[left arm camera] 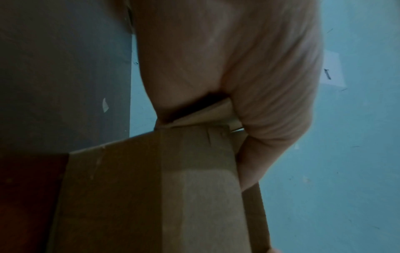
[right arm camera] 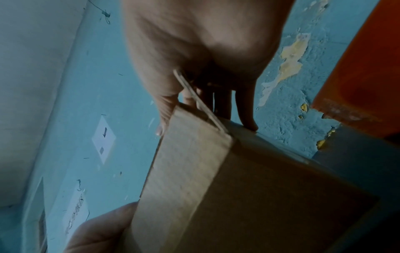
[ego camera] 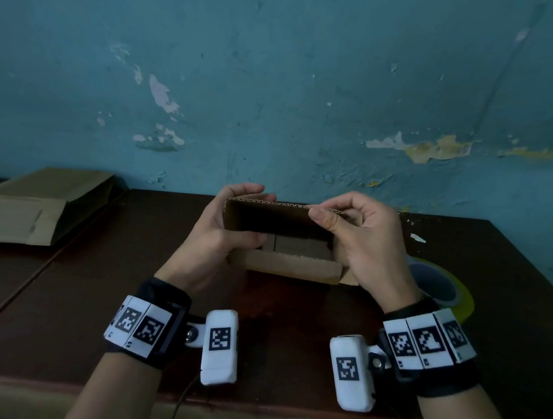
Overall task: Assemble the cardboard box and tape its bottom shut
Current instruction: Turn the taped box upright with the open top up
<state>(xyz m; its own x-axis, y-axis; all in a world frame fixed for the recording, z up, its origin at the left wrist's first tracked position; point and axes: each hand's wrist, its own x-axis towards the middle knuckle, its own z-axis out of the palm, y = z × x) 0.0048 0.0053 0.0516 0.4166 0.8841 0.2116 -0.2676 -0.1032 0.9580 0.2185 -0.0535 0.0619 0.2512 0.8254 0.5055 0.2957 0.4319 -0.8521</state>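
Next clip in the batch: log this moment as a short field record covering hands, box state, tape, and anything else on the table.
left hand: grips the left end of the small brown cardboard box
right hand: pinches the box's far long flap near its right end
box state: held over the dark wooden table, opened up, flaps not yet closed, no tape seen on it
tape: yellow tape roll lies on the table, right of the box, behind the right wrist, untouched
other: flattened brown cardboard sheets at the table's far left

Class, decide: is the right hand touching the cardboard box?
Touching. In the head view the right hand pinches the cardboard box by its top edge; the right wrist view shows fingers on the cardboard.
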